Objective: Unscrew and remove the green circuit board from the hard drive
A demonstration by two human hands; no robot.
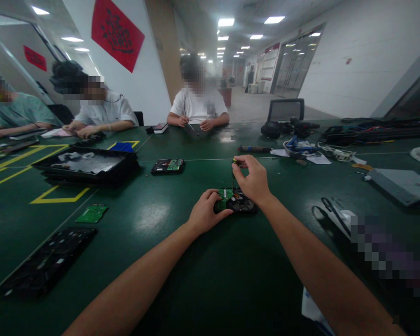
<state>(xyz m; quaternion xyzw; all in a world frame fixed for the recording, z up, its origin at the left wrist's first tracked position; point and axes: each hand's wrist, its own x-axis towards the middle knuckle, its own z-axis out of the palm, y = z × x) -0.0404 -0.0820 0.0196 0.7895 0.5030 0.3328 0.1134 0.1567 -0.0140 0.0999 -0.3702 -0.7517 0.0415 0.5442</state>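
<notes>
A black hard drive [244, 203] with a green circuit board [225, 195] on its left part lies flat on the dark green table. My left hand [203, 213] grips its left end, thumb along the near edge and fingers over the far side. Above the drive, my right hand [255, 179] pinches the handle of a small screwdriver [234, 161] with a yellow band. The screwdriver stands upright, its thin shaft pointing down at the drive beside the board. Whether the tip sits in a screw is too small to tell.
Another hard drive [168, 166] lies farther back. To the left are a loose green circuit board [91, 213], a black panel [49, 261] and stacked black trays [86, 163]. Cables [299, 147] and a metal box [402, 186] occupy the right. Co-workers sit across the table.
</notes>
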